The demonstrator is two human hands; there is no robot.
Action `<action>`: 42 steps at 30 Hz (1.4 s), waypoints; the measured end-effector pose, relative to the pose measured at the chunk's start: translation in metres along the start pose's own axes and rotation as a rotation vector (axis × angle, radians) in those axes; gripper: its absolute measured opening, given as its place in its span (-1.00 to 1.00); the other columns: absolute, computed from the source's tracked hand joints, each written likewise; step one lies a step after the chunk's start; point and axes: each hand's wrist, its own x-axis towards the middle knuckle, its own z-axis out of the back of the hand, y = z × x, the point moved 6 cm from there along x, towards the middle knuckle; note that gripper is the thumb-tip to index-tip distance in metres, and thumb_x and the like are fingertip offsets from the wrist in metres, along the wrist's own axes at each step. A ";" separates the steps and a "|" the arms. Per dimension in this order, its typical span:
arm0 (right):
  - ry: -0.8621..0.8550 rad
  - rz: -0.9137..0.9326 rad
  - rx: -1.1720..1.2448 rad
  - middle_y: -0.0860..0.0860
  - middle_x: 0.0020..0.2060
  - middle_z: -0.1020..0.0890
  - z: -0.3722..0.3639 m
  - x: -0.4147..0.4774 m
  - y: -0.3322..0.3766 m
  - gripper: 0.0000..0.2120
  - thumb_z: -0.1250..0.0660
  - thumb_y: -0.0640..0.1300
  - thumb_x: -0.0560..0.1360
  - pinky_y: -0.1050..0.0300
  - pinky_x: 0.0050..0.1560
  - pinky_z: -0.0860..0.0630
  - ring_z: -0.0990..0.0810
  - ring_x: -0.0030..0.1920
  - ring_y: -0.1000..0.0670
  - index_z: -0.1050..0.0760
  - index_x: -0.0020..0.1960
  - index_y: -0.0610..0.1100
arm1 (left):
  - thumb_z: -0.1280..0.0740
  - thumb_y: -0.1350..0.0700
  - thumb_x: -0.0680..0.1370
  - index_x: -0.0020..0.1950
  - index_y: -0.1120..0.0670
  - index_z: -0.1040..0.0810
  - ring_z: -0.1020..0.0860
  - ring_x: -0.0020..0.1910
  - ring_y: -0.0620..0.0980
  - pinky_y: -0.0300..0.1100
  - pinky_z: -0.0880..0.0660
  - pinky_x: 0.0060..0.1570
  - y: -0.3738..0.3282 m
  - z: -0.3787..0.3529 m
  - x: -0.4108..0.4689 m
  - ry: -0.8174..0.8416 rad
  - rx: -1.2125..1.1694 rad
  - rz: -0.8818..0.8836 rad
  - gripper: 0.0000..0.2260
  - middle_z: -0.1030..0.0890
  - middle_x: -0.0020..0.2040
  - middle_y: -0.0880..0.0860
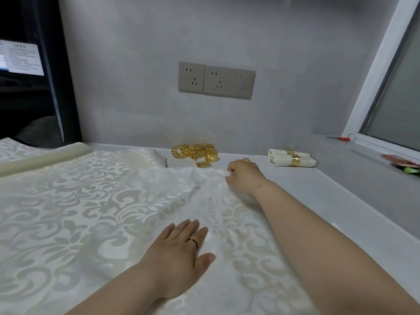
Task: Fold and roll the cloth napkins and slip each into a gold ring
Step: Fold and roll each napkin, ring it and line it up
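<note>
My left hand (181, 251) lies flat, fingers straight, pressing the white napkin (159, 192) spread on the counter (341, 192). My right hand (244, 176) pinches its far edge, near the gold rings (195, 153). Open counter runs along the napkin's right edge, up to two ringed rolls (292, 158).

Grey wall (227, 30) with triple socket panel (216, 80), grey counter (341, 189), frosted window (395, 105) at right

Cream napkin (159, 201), scroll-patterned, spread open and slightly rumpled over the surface (318, 201). Just beyond its far edge, heap of gold rings (196, 153) with cut-out key pattern, tumbled together. Well to the right, rolled napkins (292, 157) lying side by side, banded in gold.
</note>
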 end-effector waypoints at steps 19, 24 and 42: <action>-0.306 0.441 -0.069 0.29 -0.47 -0.24 0.038 -0.177 0.021 -0.95 -0.33 -0.11 0.23 0.12 0.23 -0.22 -0.34 -0.15 0.10 -0.50 -0.39 -0.07 | -0.34 0.10 0.28 -0.16 0.13 -0.68 -0.37 0.06 0.11 0.01 -0.21 0.08 0.050 0.081 -0.115 -0.954 0.404 0.117 -0.79 -0.66 -0.09 0.16; -0.219 0.410 -0.266 0.22 -0.58 -0.35 0.013 -0.209 0.015 -0.88 -0.33 -0.01 0.17 0.20 0.17 -0.18 -0.40 -0.26 0.17 -0.40 -0.48 0.07 | -0.38 0.20 0.21 -0.38 0.03 -0.67 -0.64 -0.35 -0.04 -0.21 -0.39 -0.20 0.044 0.071 -0.125 -0.686 0.454 -0.030 -0.89 -0.66 -0.33 -0.07; -0.215 -0.286 -0.273 0.09 -0.11 -0.67 0.011 -0.259 -0.075 -0.69 -0.13 -0.11 0.40 0.05 0.30 0.02 -0.54 0.18 -0.07 -0.64 -0.09 -0.01 | 0.28 -0.67 -0.23 0.19 -0.22 -0.45 -0.43 0.20 -0.23 -0.37 -0.32 0.10 0.032 0.071 -0.116 -0.134 -0.111 0.143 0.16 -0.48 0.18 -0.27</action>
